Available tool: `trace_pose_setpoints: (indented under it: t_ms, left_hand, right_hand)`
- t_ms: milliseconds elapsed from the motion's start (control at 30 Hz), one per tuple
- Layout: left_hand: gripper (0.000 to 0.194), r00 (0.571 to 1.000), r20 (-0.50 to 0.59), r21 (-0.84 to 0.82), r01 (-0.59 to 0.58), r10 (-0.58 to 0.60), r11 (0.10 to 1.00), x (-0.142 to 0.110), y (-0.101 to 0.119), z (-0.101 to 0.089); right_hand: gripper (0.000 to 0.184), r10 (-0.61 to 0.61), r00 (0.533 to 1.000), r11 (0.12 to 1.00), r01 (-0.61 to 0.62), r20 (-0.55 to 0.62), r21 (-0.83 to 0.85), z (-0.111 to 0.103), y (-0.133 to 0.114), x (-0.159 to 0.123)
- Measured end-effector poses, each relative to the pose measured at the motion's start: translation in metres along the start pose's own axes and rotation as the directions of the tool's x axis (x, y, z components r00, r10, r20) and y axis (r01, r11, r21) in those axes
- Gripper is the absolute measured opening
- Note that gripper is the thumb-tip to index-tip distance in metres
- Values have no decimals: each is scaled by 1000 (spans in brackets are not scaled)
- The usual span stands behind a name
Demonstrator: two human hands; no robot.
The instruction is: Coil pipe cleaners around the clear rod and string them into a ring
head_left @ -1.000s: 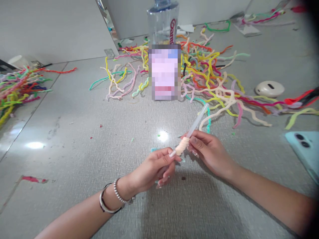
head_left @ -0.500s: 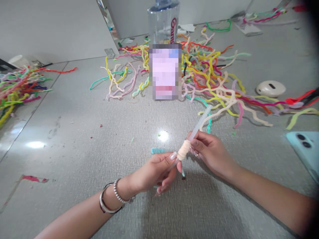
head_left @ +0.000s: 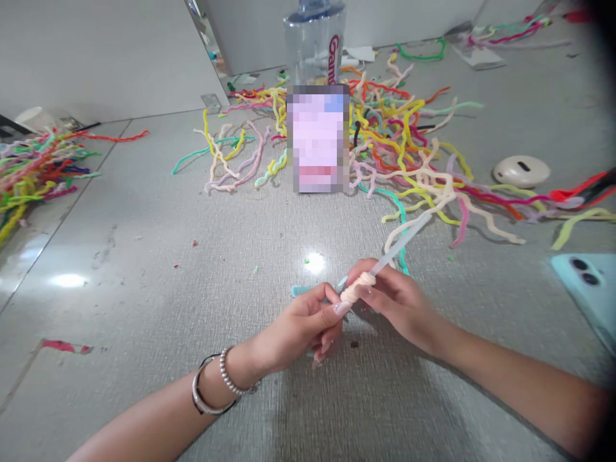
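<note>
Left hand [head_left: 301,324]: thumb and fingertips pinched narrow at the lower end of a pale peach coil [head_left: 356,290]; whether they also grip the tube inside, cannot tell. Right hand [head_left: 407,305]: thumb laid on the coil's near side, index finger behind, so the upper part is held between them. The coil is wound in fuzzy turns around a translucent tube [head_left: 404,242], which slants up and away past the right fingers, its far end bare. Lower end of tube hidden by the left fingers. A turquoise fuzzy piece [head_left: 301,291] lies on the grey worktop [head_left: 206,308] just beyond the left fingers, partly covered by that hand. Beaded bracelet [head_left: 228,373] on the left wrist. Straight beyond both hands, an upright phone, screen blurred [head_left: 317,141]; clear bottle [head_left: 312,48] behind it. Tangled multicoloured fuzzy stems [head_left: 411,138] spread beyond the right fingers. Right of those fingers, well apart: white oval case [head_left: 522,171], farther off; light-blue phone [head_left: 590,292], nearer, camera side up.
</note>
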State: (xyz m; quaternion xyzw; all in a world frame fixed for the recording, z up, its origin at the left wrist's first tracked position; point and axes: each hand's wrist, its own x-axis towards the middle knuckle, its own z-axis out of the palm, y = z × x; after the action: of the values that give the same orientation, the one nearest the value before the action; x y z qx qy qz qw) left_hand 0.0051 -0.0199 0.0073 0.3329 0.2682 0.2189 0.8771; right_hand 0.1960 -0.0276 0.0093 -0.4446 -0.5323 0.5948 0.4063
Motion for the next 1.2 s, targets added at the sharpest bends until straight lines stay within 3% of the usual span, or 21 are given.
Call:
trace_pose_setpoints:
  t_ms: [333, 467, 767, 1000, 1200]
  left_hand:
    - [21, 1000, 22, -46, -17, 18, 999, 0, -1, -1]
    - [22, 999, -20, -62, -49, 48, 997, 0, 0, -1]
    - [23, 999, -23, -64, -50, 49, 997, 1, -1, 0]
    - [24, 999, -37, -44, -40, 39, 998, 1, 0, 0]
    - [22, 999, -23, -33, -47, 46, 998, 1, -1, 1]
  right_hand:
    - [31, 5, 997, 1000, -5, -71, 6, -3, 2, 1]
    - [27, 21, 991, 998, -13, -135, 63, -1, 1, 1]
    - [32, -20, 996, 1000, 20, -84, -4, -1, -2, 1]
    - [31, 16, 992, 992, 0, -122, 129, -3, 5, 2]
    - [31, -6, 999, 998, 4, -39, -56, 1, 0, 0]
